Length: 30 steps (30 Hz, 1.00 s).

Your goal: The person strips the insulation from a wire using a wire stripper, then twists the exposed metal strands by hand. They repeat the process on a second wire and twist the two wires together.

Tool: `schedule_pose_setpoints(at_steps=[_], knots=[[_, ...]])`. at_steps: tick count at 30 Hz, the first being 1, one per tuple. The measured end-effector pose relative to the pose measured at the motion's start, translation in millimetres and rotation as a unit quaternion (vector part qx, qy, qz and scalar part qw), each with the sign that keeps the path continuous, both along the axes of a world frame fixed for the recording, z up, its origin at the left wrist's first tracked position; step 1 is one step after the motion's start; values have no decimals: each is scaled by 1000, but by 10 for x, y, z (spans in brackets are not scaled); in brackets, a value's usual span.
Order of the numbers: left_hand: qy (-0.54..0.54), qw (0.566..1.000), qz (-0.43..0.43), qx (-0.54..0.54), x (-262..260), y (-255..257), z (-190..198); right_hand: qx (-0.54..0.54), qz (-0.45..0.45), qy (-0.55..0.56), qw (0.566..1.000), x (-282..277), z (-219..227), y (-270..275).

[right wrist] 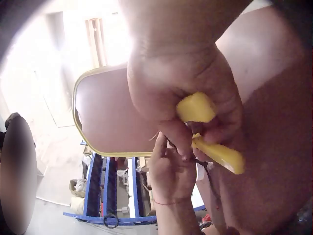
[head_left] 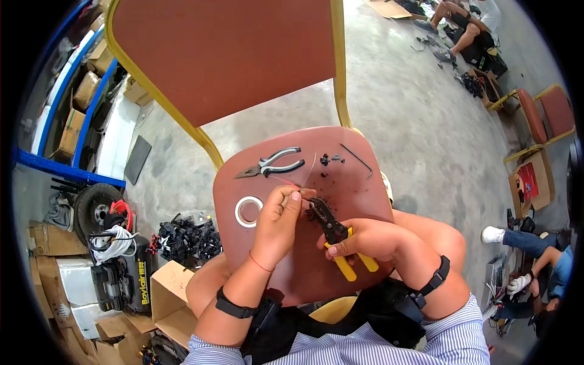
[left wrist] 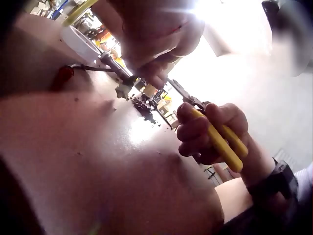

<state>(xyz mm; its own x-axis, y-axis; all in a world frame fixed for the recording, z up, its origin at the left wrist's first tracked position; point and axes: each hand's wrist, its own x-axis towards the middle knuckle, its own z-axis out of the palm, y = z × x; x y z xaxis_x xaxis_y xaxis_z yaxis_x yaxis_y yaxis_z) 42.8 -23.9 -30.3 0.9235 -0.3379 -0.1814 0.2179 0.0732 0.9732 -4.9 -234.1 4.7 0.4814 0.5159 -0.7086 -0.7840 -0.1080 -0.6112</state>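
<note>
Left hand pinches a thin red wire while right hand grips yellow-handled strippers at its end; stripping appears underway, unfinished.

**What you can't really make out here**

The thin wire mostly disappears inside the left hand, so where it ends is anyone's guess. The stripper's yellow handles are half buried in the right hand. The little black bits on the chair seat are too small to identify. In the left wrist view the foreground is a blur, and the right wrist view has a blurred patch at its left edge.
</note>
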Motion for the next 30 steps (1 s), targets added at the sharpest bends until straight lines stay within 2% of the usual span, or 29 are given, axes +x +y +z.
schedule_pose_setpoints(at_steps=[4,11,19,22,26,29,30], knots=[[57,998,-25,-31,33,26,54,51,15,12,999,34,-35,-26],[89,993,-27,-68,52,31,72,74,15,29,997,77,-14,9],[121,992,-15,13,54,16,122,61,7,0,998,124,92,-34],[109,994,-12,-13,36,16,96,61,-24,-24,998,68,168,-91],[87,996,6,16,-1,35,127,39,-65,-78,994,65,125,-174],[54,998,14,18,-23,82,122,-97,-70,-151,981,91,284,-145],[43,999,14,20,-39,99,129,-130,-105,-176,970,91,260,-119]])
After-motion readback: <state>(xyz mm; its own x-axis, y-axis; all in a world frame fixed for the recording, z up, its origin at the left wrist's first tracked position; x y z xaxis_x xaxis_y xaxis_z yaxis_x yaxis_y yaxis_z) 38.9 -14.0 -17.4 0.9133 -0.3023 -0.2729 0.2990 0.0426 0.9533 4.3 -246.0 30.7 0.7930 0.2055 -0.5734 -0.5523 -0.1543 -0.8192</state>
